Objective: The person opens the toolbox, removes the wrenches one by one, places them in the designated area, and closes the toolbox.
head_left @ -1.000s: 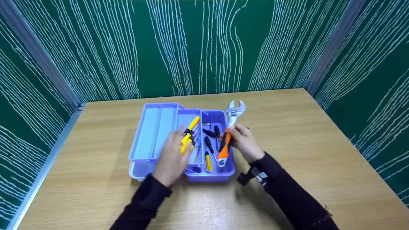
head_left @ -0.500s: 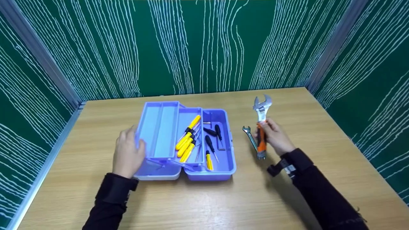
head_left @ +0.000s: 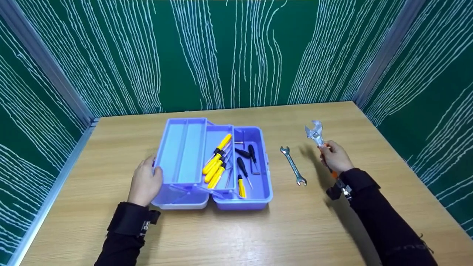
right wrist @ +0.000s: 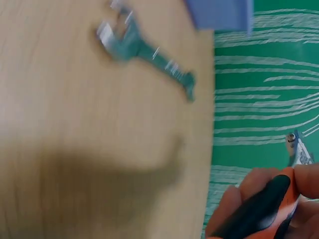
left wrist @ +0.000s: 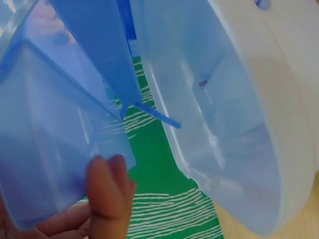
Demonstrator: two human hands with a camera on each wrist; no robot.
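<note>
In the head view my right hand (head_left: 336,159) grips an adjustable wrench (head_left: 315,133) by its orange and black handle (right wrist: 266,209), above the table. Left of it, a double open-end wrench (head_left: 293,166) lies on the wood. My left hand (head_left: 145,183) holds the left edge of the toolbox's raised upper tray (head_left: 180,151); the left wrist view shows its fingers (left wrist: 107,199) at the tray wall. The purple toolbox (head_left: 242,205) stands opened out. Yellow-handled screwdrivers (head_left: 214,171) fill its middle tray, and black-handled screwdrivers (head_left: 242,165) lie in the bottom.
The toolbox's pale lid (left wrist: 239,169) hangs open beneath the upper tray. A hex key (head_left: 255,170) lies in the bottom section. Green walls (head_left: 236,55) with white wavy lines surround the wooden table (head_left: 236,236) at the back and sides.
My right hand has carried the adjustable wrench from above the toolbox to the right, past the double open-end wrench. My left hand has moved from the screwdrivers to the upper tray's left edge.
</note>
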